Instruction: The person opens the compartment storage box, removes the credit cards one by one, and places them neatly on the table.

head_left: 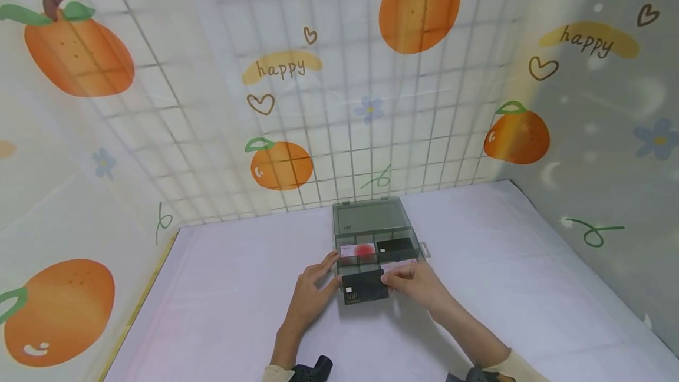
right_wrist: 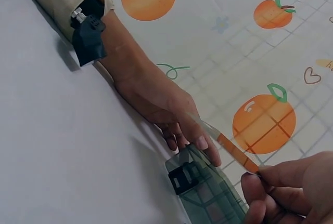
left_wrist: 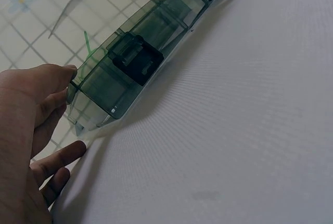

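A translucent green compartment box [head_left: 371,219] stands with its lid raised at the back. My right hand [head_left: 419,289] pinches a black VIP card [head_left: 366,289] by its right edge, over the box's front. Against the box's left side rests my left hand [head_left: 310,293], its thumb and fingertips touching the corner; in the left wrist view the left hand [left_wrist: 44,109] has its lower fingers extended. Inside the box, a pale card with a red circle [head_left: 358,250] lies back left, another black card [head_left: 395,245] back right, and a pinkish card [head_left: 398,264] front right, partly hidden.
The box stands on a white-covered table [head_left: 239,311]. Behind it rises a backdrop [head_left: 339,122] printed with oranges and grid lines. Black latches [left_wrist: 138,60] jut from the box's front. Dark wrist devices [head_left: 313,370] sit on both forearms.
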The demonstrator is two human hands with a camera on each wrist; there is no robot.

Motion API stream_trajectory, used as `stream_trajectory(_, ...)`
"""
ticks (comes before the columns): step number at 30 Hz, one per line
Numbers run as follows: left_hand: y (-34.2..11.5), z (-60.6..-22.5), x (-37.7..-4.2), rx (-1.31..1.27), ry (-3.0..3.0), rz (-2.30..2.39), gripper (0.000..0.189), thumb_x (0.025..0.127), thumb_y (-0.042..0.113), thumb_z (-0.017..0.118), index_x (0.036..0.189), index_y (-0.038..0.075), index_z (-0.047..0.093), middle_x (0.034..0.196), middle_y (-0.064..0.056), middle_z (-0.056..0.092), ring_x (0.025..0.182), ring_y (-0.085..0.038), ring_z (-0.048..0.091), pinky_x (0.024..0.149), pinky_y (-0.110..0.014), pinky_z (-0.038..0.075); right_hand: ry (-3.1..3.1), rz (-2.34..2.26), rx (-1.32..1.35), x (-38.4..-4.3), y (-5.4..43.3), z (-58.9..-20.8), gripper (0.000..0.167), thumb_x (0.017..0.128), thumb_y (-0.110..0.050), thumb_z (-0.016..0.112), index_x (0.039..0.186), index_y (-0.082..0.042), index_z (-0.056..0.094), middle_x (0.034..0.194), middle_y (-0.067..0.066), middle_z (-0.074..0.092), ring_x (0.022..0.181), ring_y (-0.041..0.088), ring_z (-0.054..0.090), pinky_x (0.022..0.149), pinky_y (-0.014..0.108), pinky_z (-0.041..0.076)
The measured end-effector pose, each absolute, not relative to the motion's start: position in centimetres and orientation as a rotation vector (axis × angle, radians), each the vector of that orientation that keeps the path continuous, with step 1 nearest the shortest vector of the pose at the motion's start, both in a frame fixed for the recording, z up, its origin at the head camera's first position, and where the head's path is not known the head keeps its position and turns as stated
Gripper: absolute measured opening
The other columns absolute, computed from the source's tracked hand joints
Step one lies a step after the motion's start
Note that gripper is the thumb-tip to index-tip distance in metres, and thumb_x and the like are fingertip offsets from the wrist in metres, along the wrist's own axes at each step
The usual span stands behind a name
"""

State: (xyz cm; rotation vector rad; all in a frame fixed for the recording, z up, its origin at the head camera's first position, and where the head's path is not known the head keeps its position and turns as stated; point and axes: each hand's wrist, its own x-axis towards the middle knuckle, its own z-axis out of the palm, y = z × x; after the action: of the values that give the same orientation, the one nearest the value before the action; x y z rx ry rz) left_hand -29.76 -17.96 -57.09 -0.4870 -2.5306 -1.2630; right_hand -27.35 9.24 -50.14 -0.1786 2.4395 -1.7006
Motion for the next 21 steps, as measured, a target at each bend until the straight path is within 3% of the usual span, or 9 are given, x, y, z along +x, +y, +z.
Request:
stream_trajectory(11,-18.0,-57.1,-29.6,-0.497,-2.526,-1.281,0.052,0.096,0.042,0.066,0.143,0.021,0.059,0.148,0.014,0.049,0.128,-0.026,0.052,0.108,-0.06,0.033,2.449,-1.672,-0.191,-26.7,8.9,-51.2,0.02,0.089,-0.028,0.076,0.084,-0.01,0.079,0.081,-0.001,0.073,0.087,0.015,0.059,0.079,0.033,0.047)
stream_trajectory(17,-18.0,-57.1,-29.6,-0.501,-2.524,-1.282,0.052,0.096,0.042,0.066,0.143,0.021,0.059,0.149,0.013,0.049,0.127,-0.027,0.052,0.107,-0.059,0.033,2.412,-1.662,-0.174,-26.2,8.7,-51.5,0.021,0.089,-0.029,0.076,0.082,-0.01,0.078,0.077,0.0,0.07,0.084,0.016,0.056,0.072,0.031,0.043)
stream_trajectory(21,-18.0,-57.1,-29.7,-0.501,-2.526,-1.28,0.052,0.096,0.044,0.065,0.143,0.021,0.058,0.149,0.015,0.049,0.128,-0.026,0.052,0.107,-0.059,0.033,2.383,-1.68,-0.182,-26.0,8.7,-51.8,0.019,0.09,-0.027,0.076,0.088,-0.009,0.079,0.077,0.001,0.07,0.081,0.016,0.055,0.065,0.028,0.041)
